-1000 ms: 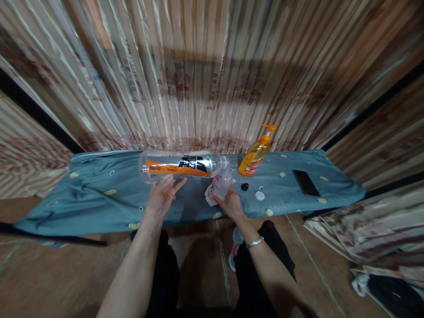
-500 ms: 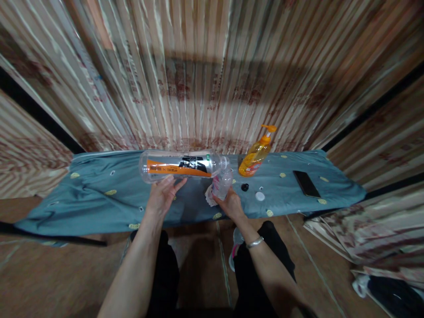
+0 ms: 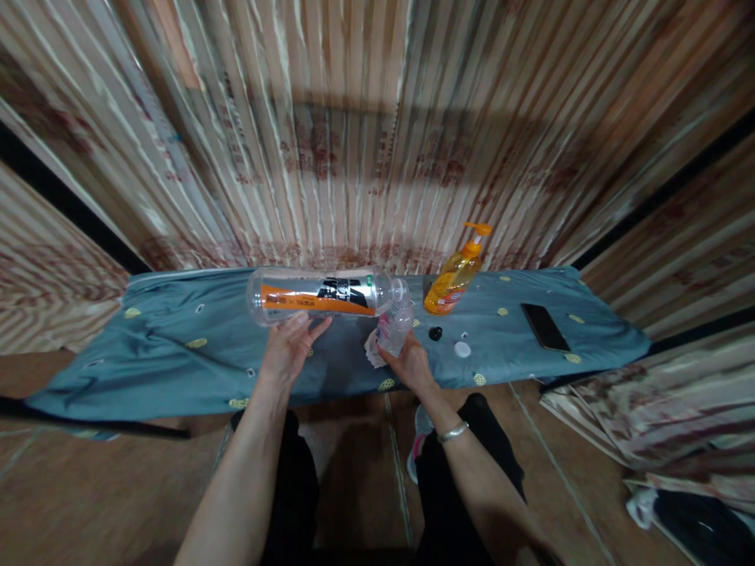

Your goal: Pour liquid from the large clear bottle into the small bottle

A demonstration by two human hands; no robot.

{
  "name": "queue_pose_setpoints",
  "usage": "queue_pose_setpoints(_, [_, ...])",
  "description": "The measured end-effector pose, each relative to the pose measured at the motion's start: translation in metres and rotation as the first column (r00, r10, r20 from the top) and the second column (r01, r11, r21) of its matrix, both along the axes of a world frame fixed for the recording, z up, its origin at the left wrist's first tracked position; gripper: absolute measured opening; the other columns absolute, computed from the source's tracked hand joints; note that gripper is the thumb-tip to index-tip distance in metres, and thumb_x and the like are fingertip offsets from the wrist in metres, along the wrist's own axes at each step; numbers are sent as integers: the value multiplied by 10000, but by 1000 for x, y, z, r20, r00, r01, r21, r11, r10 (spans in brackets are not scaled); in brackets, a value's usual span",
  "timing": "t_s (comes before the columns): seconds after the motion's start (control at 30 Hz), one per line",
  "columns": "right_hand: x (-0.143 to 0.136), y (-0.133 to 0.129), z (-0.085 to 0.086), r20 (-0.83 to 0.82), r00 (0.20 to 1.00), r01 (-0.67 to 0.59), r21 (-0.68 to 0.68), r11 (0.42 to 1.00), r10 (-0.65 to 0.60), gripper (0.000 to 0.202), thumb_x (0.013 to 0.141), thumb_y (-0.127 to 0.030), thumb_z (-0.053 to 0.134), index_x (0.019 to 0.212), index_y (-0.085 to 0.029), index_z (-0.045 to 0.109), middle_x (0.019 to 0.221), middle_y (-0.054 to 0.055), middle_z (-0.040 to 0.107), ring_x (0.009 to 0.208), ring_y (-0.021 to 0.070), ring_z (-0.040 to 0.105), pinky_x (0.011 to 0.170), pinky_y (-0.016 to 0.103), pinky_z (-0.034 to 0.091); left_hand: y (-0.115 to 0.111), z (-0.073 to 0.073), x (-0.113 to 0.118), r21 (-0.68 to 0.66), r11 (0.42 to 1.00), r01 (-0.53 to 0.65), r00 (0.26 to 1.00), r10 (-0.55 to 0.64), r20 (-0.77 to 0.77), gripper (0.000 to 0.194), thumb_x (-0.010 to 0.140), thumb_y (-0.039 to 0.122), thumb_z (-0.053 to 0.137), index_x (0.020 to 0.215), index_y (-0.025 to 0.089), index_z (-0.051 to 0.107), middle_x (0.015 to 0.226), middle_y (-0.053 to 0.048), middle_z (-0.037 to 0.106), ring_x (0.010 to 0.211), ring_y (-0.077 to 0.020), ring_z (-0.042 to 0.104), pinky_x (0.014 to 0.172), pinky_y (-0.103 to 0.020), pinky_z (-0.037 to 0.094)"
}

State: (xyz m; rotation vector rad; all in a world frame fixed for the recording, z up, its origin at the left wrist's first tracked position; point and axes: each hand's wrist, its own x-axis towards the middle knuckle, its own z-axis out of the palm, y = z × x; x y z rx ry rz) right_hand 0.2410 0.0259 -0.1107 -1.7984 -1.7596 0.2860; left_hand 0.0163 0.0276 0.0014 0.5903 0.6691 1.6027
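Observation:
My left hand [image 3: 289, 346] grips a large clear plastic bottle [image 3: 312, 295] with an orange and black label, holding it on its side with its neck to the right. A smaller clear bottle [image 3: 396, 326] with a pink label stands slightly tilted in my right hand [image 3: 411, 363]. The two bottle mouths meet, the big one's neck over or against the small one's top; I cannot tell exactly how they touch. Crumpled white tissue [image 3: 373, 350] lies at the small bottle's base. Right of my right hand lie a black cap [image 3: 436, 333] and a white cap [image 3: 462, 349].
An orange pump bottle [image 3: 453, 279] stands at the back of the cloth-covered bench [image 3: 171, 346]. A dark phone [image 3: 545, 327] lies on the right side. Behind rises a striped curtain [image 3: 354, 157], and dark poles [image 3: 71, 204] flank the bench.

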Motion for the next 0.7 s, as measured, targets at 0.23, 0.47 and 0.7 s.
queue_pose_setpoints(0.23, [0,-1,3,-33,999,-12,2,1000,12,607,740,-425,634,1198,-77,440,1001,166,653,923,261,641,754,322,482,1,-1,0,-7,1000,-13,1000,13,-3,185,548,127,753,674,181,629,712,29,670,700,-152,633,850,-496,524])
queue_pose_setpoints(0.47, [-1,-1,7,-43,999,-8,-17,1000,7,615,736,-418,640,1203,-78,429,1013,167,653,921,257,643,751,321,486,0,0,0,-5,1000,-10,1000,10,-18,199,546,146,758,697,188,635,745,29,679,736,-155,637,875,-488,513])
queue_pose_setpoints(0.7, [-2,-2,10,-40,999,8,-46,999,-10,607,726,-399,658,1192,-77,439,1015,168,654,931,265,643,760,324,490,0,1,1,-1,1000,-12,1000,12,-27,199,545,157,770,671,189,619,763,30,677,761,-158,638,889,-492,507])
